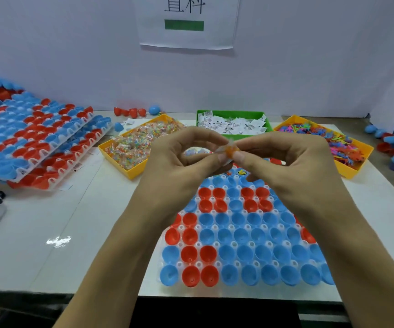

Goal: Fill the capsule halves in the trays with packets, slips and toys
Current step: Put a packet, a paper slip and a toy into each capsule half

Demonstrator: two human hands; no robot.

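Left hand [179, 150] and right hand [283, 157] pinch an orange toy [232, 149] above the tray [215, 227].

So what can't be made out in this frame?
Head view only:
- Far rows of the tray: hidden behind both hands, so their fill is unknown.
- Orange item pinched between left hand and right hand: blurred, mostly covered by fingertips; toy or packet unclear.
- Slips: print too small to read.
- Wall sign: cut off by the top edge.

Red and blue capsule halves [245, 235] in tray [215, 227]

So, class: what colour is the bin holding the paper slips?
Green bin, clearest in the head view.
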